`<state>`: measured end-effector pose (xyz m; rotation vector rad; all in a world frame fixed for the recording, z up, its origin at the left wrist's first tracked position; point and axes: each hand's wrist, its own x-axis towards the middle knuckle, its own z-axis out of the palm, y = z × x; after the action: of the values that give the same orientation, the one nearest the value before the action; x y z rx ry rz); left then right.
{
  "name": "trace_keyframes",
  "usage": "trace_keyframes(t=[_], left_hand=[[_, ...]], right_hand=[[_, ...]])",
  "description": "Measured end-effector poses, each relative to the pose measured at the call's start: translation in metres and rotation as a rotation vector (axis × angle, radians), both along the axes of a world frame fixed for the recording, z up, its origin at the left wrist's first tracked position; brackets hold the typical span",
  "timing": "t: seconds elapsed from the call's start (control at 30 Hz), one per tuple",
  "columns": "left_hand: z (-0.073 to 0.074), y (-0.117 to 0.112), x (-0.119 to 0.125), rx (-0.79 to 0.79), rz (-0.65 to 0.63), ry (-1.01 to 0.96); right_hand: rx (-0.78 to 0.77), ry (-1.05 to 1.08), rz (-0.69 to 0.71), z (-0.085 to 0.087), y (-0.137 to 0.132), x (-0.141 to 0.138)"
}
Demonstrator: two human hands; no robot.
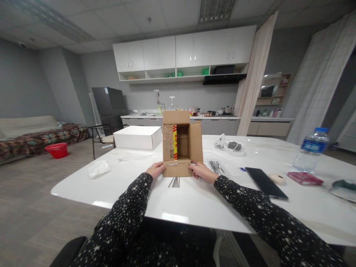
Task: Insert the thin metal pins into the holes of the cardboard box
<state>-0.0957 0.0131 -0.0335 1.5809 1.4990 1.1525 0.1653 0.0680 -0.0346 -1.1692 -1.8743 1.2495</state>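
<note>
A small brown cardboard box (196, 142) stands on the white table with its flaps folded out and its opening towards me. Small pale and dark dots run in a row along the front flap (177, 171), and more pale dots cover the left flap beside a red and yellow strip. My left hand (156, 170) grips the front flap's left edge. At the right edge, my right hand (200, 171) pinches the same flap between thumb and fingers. Several thin grey nail-like rods (174, 182) lie fanned out just in front of the box.
A white box (137, 137) and a crumpled tissue (98, 168) lie to the left. On the right are a sheet with dark pen-like strips (217, 167), a black phone (265, 182), a pink box (305, 178), a water bottle (310, 150) and a white corded device (232, 145).
</note>
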Motion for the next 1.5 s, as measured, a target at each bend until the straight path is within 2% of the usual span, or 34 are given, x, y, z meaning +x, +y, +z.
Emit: trace_keyframes(t=[0.23,0.43,0.67,0.9,1.2,1.37,1.5], left_hand=[[-0.002,-0.01,0.002,0.07,0.111,0.06],[-0.003,-0.012,0.004,0.095,0.156,0.146],[0.002,-0.015,0.015,0.072,0.25,0.226],[0.004,-0.015,0.017,0.043,0.272,0.235],[0.003,-0.015,0.017,0.053,0.266,0.232],[0.002,-0.014,0.016,0.053,0.267,0.232],[0.001,-0.013,0.016,0.048,0.264,0.2]], right_hand=[[0.092,-0.001,0.005,0.001,-0.005,0.001],[0.22,-0.055,0.014,-0.001,-0.009,0.003],[0.233,-0.061,-0.078,-0.002,-0.015,-0.006],[0.162,0.029,-0.122,-0.002,-0.013,-0.009],[0.071,0.098,-0.105,-0.005,-0.009,-0.01],[-0.071,0.248,-0.13,-0.001,-0.011,-0.012],[-0.126,0.391,-0.167,0.007,-0.016,-0.014]])
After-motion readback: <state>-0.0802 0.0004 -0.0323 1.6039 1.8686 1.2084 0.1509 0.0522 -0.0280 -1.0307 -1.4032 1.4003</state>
